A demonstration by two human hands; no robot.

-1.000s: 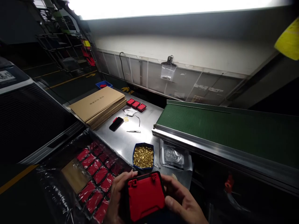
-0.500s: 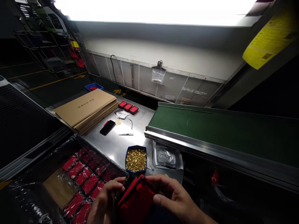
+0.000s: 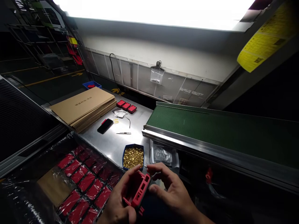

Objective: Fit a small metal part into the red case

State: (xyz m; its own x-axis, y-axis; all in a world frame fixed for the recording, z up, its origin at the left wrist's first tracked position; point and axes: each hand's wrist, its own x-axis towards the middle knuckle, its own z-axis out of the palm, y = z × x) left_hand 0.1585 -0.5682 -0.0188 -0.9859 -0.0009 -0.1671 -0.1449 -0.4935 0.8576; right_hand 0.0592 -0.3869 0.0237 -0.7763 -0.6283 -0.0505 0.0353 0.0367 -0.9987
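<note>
A red plastic case part (image 3: 137, 191) is held on edge at the bottom centre. My left hand (image 3: 120, 200) grips it from the left and below. My right hand (image 3: 169, 189) touches its right side with thumb and curled fingers. Just beyond the hands stands a small blue tray of brass-coloured pieces (image 3: 133, 156) on the steel table (image 3: 112, 141). To the left lies a plastic-lined box (image 3: 46, 161) holding several more red parts (image 3: 79, 183) in rows.
A green conveyor belt (image 3: 210, 130) runs along the right. A clear plastic bag (image 3: 163, 154) lies under its edge. Farther back are tweezers (image 3: 123, 133), a black phone (image 3: 105, 126), three red parts (image 3: 126, 106) and a stack of flat cardboard (image 3: 84, 105).
The red part has been turned from flat, face up, onto its edge, showing its hollow inside. The view has shifted slightly to the right.
</note>
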